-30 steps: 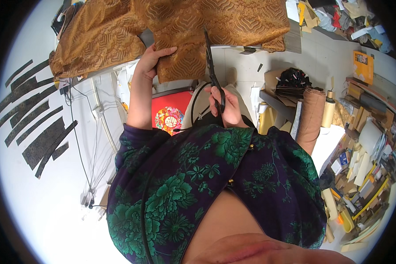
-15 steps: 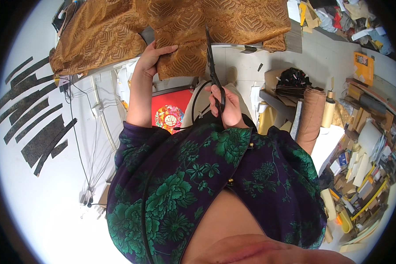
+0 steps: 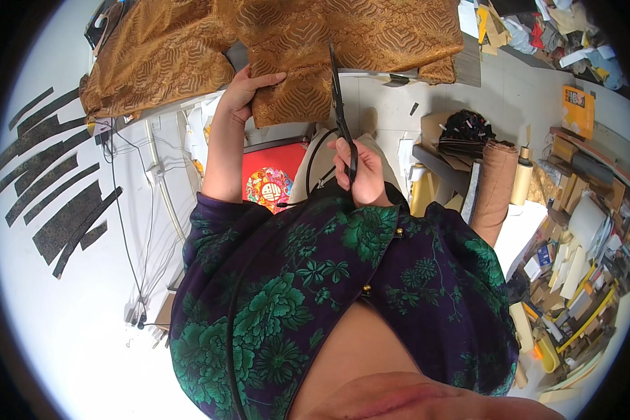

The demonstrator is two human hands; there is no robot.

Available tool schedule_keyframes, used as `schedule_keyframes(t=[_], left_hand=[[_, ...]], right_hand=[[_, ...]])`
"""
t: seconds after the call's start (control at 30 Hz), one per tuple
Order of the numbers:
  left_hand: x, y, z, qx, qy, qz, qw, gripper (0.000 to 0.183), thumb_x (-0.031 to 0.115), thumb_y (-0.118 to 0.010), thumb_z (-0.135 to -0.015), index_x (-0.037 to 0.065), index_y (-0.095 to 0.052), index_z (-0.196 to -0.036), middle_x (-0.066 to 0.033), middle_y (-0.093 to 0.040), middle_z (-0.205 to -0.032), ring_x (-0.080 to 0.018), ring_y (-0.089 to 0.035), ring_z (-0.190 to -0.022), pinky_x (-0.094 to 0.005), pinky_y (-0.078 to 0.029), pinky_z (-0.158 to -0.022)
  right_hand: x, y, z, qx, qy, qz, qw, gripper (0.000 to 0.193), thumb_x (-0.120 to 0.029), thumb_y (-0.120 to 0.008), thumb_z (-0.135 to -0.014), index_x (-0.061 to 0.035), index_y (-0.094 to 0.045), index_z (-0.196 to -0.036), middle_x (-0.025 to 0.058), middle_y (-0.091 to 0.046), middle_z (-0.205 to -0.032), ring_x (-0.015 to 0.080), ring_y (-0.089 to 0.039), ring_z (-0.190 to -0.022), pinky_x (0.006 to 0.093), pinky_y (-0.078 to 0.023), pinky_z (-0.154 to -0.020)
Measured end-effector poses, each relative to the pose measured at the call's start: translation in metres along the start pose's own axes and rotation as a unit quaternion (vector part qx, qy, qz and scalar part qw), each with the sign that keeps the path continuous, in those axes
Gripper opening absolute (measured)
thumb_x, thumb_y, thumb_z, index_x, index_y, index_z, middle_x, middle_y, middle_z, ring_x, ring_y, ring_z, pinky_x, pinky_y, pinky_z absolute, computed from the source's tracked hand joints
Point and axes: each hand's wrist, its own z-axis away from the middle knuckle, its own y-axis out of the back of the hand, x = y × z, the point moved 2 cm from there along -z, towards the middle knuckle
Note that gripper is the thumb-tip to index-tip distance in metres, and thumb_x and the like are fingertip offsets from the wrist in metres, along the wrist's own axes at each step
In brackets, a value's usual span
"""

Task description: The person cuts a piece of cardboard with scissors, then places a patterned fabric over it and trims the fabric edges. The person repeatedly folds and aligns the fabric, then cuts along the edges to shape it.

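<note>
A brown-gold patterned cloth (image 3: 287,31) lies across the table and hangs over its near edge. My left hand (image 3: 246,92) pinches the hanging flap between thumb and fingers. In my right hand (image 3: 364,171) is a pair of long black scissors (image 3: 339,105), fingers wrapped round the handles. The blades point away from me, along the right side of the flap, with their tips up against the cloth. Part of the handles is hidden by my fingers.
Dark cloth strips (image 3: 56,189) cling to the white surface at left, beside hanging cables (image 3: 122,231). Under the table is a red printed item (image 3: 259,162). A brown fabric roll (image 3: 497,185) stands at right, near heaped scraps (image 3: 574,266) and a yellow packet (image 3: 577,112).
The scissor handles have come closer together in my right hand. My left hand stays at the same spot on the cloth.
</note>
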Motion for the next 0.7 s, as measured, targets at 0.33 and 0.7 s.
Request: schedule_keyframes(t=[0.33, 0.7], left_hand=[[-0.002, 0.002, -0.001, 0.001, 0.009, -0.008, 1.0, 0.053, 0.002, -0.079, -0.079, 0.0, -0.056, -0.127, -0.0112, -0.068, -0.116, -0.0212, -0.068, -0.102, -0.0344, -0.057, -0.085], [0.004, -0.003, 0.003, 0.005, 0.001, -0.012, 1.0, 0.055, 0.001, -0.079, -0.079, -0.001, -0.054, -0.128, -0.0117, -0.067, -0.118, -0.0211, -0.068, -0.102, -0.0338, -0.057, -0.086]], right_hand=[[0.003, -0.003, 0.003, 0.003, 0.018, 0.004, 1.0, 0.031, -0.028, -0.058, -0.102, 0.0014, -0.064, -0.104, -0.0033, -0.047, -0.063, 0.0034, -0.038, -0.045, 0.021, -0.026, -0.04], [-0.007, -0.005, -0.016, -0.014, -0.003, 0.012, 1.0, 0.037, -0.034, -0.059, -0.1, 0.0021, -0.063, -0.108, -0.0034, -0.048, -0.065, 0.0053, -0.043, -0.047, 0.0219, -0.03, -0.044]])
